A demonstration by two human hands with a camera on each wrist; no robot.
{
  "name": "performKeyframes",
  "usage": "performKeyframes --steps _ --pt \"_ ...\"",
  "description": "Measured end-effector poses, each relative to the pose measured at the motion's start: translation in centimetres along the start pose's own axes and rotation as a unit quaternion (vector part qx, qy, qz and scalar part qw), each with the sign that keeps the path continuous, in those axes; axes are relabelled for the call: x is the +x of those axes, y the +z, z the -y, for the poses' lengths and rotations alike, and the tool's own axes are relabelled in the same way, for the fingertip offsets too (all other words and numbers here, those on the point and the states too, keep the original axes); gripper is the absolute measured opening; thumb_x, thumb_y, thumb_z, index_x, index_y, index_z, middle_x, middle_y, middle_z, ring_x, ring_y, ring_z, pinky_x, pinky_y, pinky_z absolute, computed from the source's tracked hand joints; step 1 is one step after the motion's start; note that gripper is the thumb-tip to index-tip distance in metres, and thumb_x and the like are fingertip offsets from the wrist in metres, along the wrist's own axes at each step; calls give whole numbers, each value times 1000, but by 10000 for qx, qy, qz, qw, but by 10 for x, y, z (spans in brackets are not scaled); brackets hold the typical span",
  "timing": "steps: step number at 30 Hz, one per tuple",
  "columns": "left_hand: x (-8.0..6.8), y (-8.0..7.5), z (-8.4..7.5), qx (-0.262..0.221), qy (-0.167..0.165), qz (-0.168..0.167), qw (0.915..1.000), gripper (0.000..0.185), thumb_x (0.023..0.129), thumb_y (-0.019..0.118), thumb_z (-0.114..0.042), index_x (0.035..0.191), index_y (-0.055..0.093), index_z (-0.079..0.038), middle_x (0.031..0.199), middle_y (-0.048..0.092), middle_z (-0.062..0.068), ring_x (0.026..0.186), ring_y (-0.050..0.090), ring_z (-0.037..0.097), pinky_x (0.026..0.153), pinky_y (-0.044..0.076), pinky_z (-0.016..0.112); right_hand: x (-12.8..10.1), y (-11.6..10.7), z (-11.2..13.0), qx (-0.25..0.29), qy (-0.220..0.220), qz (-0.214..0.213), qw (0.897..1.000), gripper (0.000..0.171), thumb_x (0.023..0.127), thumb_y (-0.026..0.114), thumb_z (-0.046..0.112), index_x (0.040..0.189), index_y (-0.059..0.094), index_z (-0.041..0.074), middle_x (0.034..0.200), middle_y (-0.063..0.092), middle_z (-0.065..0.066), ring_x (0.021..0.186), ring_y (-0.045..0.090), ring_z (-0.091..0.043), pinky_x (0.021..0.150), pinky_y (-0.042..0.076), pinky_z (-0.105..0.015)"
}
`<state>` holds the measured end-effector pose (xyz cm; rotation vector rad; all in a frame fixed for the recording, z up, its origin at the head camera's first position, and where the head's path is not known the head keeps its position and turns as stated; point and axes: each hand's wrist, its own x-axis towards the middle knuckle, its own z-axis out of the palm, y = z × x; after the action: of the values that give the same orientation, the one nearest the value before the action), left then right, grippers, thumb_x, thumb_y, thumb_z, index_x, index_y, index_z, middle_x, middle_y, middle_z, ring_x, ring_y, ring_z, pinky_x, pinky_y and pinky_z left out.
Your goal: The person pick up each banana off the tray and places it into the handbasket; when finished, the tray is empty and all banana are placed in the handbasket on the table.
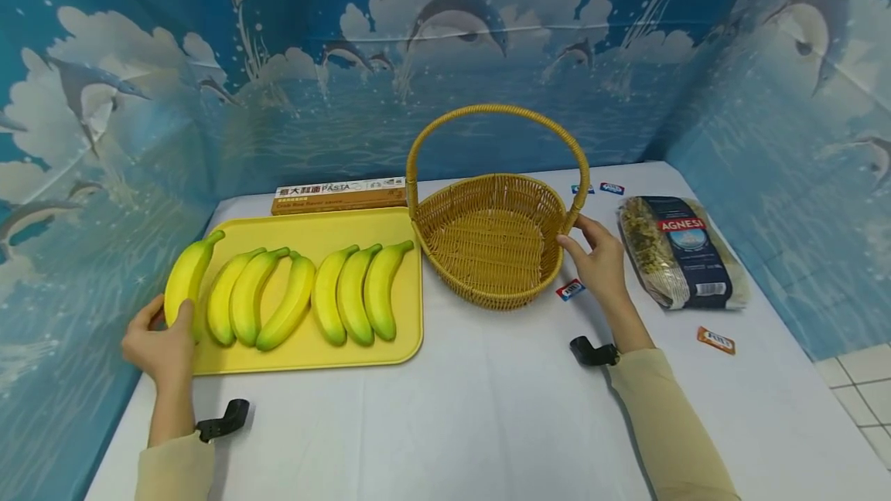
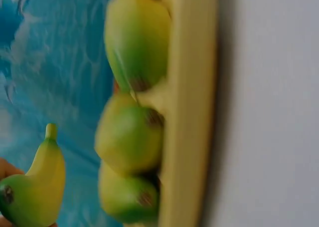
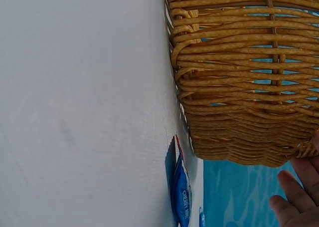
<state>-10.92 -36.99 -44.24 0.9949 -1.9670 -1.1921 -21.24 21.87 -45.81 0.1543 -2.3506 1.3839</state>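
Several yellow-green bananas (image 1: 334, 292) lie side by side on a yellow tray (image 1: 306, 350). My left hand (image 1: 165, 335) grips the lower end of the leftmost banana (image 1: 186, 273) at the tray's left edge, thumb across it. In the left wrist view that banana (image 2: 35, 187) is at the lower left, with the other bananas' ends (image 2: 129, 137) along the tray rim (image 2: 187, 112). A wicker basket (image 1: 501, 296) with a tall handle stands to the right of the tray, with nothing inside. My right hand (image 1: 597, 253) rests with relaxed fingers (image 3: 294, 197) against the basket's right side (image 3: 234, 87).
A long pasta box (image 1: 339, 195) lies behind the tray. A dark bag of pasta (image 1: 685, 250) lies right of the basket. Small packets (image 1: 570, 289) (image 1: 716, 340) (image 1: 612, 189) are scattered on the white table. Blue dolphin backdrop walls close in the left, back and right.
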Motion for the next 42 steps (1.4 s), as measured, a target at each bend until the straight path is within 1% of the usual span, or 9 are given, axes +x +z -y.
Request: performKeyframes --steps 3,7,13,18,22,24,30,35,42 --pt "-25 5 -22 -235 618 124 9977 45 85 73 -27 125 67 -6 98 52 -24 87 46 -10 79 39 14 -1 -2 -1 -50 51 -20 10000 47 91 69 15 134 57 -1 128 61 -21 131 50 -33 112 36 -46" --pt "-60 21 -50 -404 1583 533 9851 39 82 76 -18 116 70 -1 93 55 -23 83 49 -8 74 39 13 -2 -3 -1 -48 76 -26 10000 48 91 69 16 134 57 0 129 61 -21 131 50 -33 112 36 -46" --pt "-112 57 -87 -889 2744 1498 9457 34 77 78 -6 110 72 3 100 71 15 84 57 3 71 44 10 -1 -4 -1 24 -75 -31 10000 47 90 70 16 133 58 0 129 61 -20 131 51 -32 112 37 -44" --pt "-149 95 -119 -1004 3251 2175 9148 34 76 79 -10 108 72 2 104 72 18 85 65 23 70 50 18 1 -2 -1 -52 -172 -43 9998 47 91 70 16 133 58 -1 128 61 -21 129 52 -34 112 37 -43" --pt "-169 131 -138 -1038 3445 2570 8969 33 76 78 -14 106 72 0 101 71 15 85 65 27 67 55 34 3 0 -1 -54 -134 -32 9999 47 91 69 17 133 58 -1 128 61 -21 130 52 -34 112 37 -43" --pt "-176 149 -144 -1049 3492 2729 8903 33 76 77 -15 106 72 -1 99 70 15 86 64 27 64 55 36 3 0 0 -33 -110 -23 9999 47 91 69 17 133 58 -1 129 61 -21 130 51 -34 112 37 -43" --pt "-191 200 -152 -1004 3519 3053 8791 32 78 75 -18 105 71 -2 95 68 14 86 60 28 72 49 38 3 1 0 38 -127 0 9999 46 91 69 16 133 58 -1 128 61 -20 129 52 -33 111 37 -42" --pt "-190 230 -151 -648 3419 3290 8779 33 80 73 -19 108 70 -2 99 68 15 91 59 30 82 47 44 4 2 0 147 -130 -5 9998 46 91 69 14 133 58 -2 128 61 -21 129 52 -34 112 37 -41" --pt "-192 254 -146 230 3380 3404 8771 37 80 72 -22 112 70 -2 102 71 13 96 61 30 89 47 44 0 0 -3 163 -129 -30 9998 46 91 69 13 133 58 -2 126 61 -21 128 53 -33 111 38 -38"
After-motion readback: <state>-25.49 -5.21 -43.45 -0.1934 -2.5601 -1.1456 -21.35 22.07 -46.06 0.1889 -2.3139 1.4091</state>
